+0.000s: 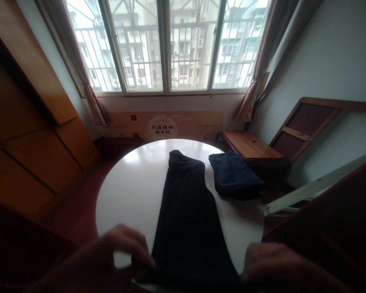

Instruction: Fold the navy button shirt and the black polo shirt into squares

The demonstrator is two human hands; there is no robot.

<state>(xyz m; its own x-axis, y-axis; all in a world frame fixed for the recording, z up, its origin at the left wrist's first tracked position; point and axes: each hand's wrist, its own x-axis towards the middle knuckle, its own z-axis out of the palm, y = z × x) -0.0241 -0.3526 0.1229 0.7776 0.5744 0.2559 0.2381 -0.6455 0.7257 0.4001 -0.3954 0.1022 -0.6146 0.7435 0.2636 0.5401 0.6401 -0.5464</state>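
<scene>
A pair of black trousers (187, 215) lies lengthwise across a round white table (126, 191), apparently folded in half along its length. The narrower end points toward the window, and the near end runs down to the bottom of the view. My left hand (126, 244) pinches the near left corner between thumb and fingers. At the near right corner, my right hand (271, 262) has its fingers closed on the cloth, though it is blurred and dark. Just right of the trousers' far end sits a folded stack of dark blue clothing (234, 175).
Beyond the table, a wooden bench (250, 144) stands under the window at the right. A wooden-framed panel (305, 126) leans by the right wall. Orange-brown cabinets (42, 158) line the left side. A dark surface (329, 228) lies close at the right.
</scene>
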